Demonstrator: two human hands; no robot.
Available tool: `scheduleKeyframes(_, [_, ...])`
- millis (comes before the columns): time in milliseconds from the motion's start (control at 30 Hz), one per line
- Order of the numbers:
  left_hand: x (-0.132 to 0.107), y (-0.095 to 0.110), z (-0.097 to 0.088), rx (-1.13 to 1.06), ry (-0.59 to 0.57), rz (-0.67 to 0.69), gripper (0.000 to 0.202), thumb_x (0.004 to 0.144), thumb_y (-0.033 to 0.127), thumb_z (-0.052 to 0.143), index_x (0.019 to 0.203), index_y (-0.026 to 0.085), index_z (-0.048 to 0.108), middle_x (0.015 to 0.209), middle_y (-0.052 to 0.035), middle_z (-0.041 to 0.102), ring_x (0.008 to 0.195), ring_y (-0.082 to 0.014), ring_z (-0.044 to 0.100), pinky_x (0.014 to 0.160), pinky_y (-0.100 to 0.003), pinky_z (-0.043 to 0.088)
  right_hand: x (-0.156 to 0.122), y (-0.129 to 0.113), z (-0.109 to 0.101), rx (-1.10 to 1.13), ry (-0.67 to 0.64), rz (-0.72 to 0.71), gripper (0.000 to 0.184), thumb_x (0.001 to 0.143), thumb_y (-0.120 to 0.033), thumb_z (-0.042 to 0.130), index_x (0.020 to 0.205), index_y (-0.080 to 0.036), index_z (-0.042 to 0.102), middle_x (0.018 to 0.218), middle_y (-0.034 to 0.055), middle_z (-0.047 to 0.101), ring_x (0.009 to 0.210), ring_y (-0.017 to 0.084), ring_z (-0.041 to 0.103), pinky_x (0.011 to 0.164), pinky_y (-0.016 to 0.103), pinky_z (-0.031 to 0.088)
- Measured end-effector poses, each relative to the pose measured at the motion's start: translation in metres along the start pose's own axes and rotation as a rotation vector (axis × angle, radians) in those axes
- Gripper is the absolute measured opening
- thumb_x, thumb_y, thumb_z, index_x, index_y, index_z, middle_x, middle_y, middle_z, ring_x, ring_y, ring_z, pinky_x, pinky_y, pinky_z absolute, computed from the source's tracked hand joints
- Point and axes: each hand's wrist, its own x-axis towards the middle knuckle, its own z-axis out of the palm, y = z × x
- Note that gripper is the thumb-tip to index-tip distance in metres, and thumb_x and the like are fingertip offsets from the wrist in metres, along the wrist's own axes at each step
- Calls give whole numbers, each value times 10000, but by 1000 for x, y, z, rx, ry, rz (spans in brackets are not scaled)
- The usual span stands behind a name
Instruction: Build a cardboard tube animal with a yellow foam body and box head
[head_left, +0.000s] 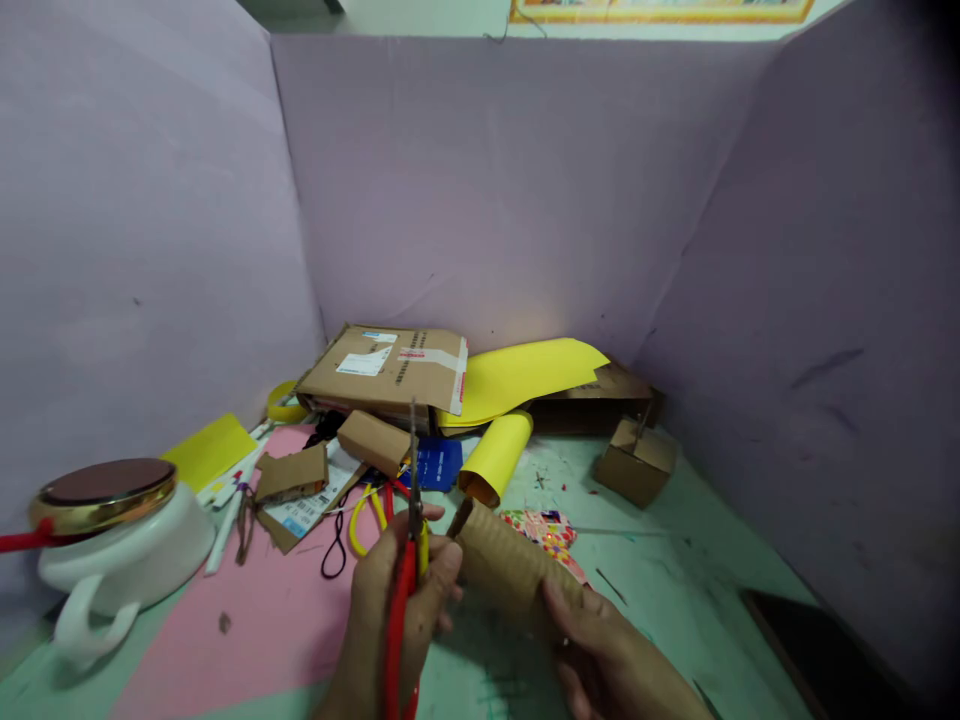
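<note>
Closed around a pair of red-handled scissors (399,610) is my left hand (375,600), low in the middle of the head view. The blades point up and away from me, and they look closed together. My right hand (611,650) grips a curved piece of brown corrugated cardboard (506,565) by its near right end. The cardboard's far left end lies just beside the fingers of my left hand; whether they touch it I cannot tell. Behind it rests a rolled yellow paper tube (496,460). A colourful patterned piece (544,530) lies partly hidden behind the cardboard.
A white mug (142,550) with a gold-rimmed lid stands at left on pink paper (247,630). Flattened cardboard packaging (382,365) and yellow sheets (525,375) lie at the back. A small cardboard box (637,465) sits at right. Purple panels (510,180) enclose the table.
</note>
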Motion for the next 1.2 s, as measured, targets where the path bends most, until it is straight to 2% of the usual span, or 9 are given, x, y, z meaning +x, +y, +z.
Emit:
scheduleKeyframes(167, [12,-8,-24,370,197,257,342,740,413,614,1044,260,651,646,4,639,546,-190,615,531,-270,496,3,-10,-5,217,93,-38,503,612,-489,822,944,-175,611,505,-62,590,257,3,419,239,63,265])
scheduleKeyframes(300, [17,-20,-27,496,114,350,360,769,349,536,1107,280,638,746,-18,683,604,-225,636,623,-329,521,4,-19,-13,320,72,-43,651,496,-449,889,1029,-200,611,400,-118,471,237,-6,306,235,64,257])
scheduleKeyframes(433, [17,-31,-23,609,42,487,396,805,267,424,1160,243,596,1065,-82,677,927,-253,645,801,-356,515,8,-17,-24,298,-30,-57,483,591,-487,835,919,-190,641,315,-124,369,237,22,320,253,80,300])
scheduleKeyframes(600, [19,-41,-29,763,-104,627,455,861,161,343,1253,300,527,1051,-54,691,863,-193,677,693,-250,535,10,-13,-24,302,-48,-87,439,629,-461,821,929,-196,638,432,-70,538,256,14,377,259,86,286])
scheduleKeyframes(700, [20,-49,-30,791,-138,617,535,837,68,313,1284,294,501,1025,-59,695,904,-201,676,692,-259,546,9,-12,-19,302,35,-158,524,576,-476,844,950,-181,626,519,-38,611,244,-15,340,247,78,226])
scheduleKeyframes(867, [17,-58,-31,873,-96,762,689,799,-19,301,1413,293,316,1162,-106,636,1084,-241,609,837,-342,529,14,-6,-20,260,25,-220,520,610,-488,816,957,-148,628,419,-68,514,232,2,327,250,92,192])
scheduleKeyframes(967, [20,-56,-35,957,-137,803,764,777,-32,299,1449,324,226,1087,-75,667,992,-233,644,804,-334,544,19,-3,-22,248,44,-243,562,588,-503,818,985,-153,627,510,-40,578,234,-22,275,240,95,135])
scheduleKeyframes(1067, [25,-56,-39,1044,-157,829,741,758,-16,342,1414,325,294,999,-43,685,866,-216,666,731,-308,556,18,-4,-22,217,48,-254,601,602,-519,801,1037,-143,628,577,-11,615,249,-36,254,244,92,138])
scheduleKeyframes(1200, [26,-54,-38,1167,-81,902,568,821,-7,308,1341,221,333,1031,-94,662,880,-228,651,776,-364,530,9,-11,-17,213,21,-216,560,640,-477,799,1058,-144,631,575,-15,618,274,-30,296,269,80,215])
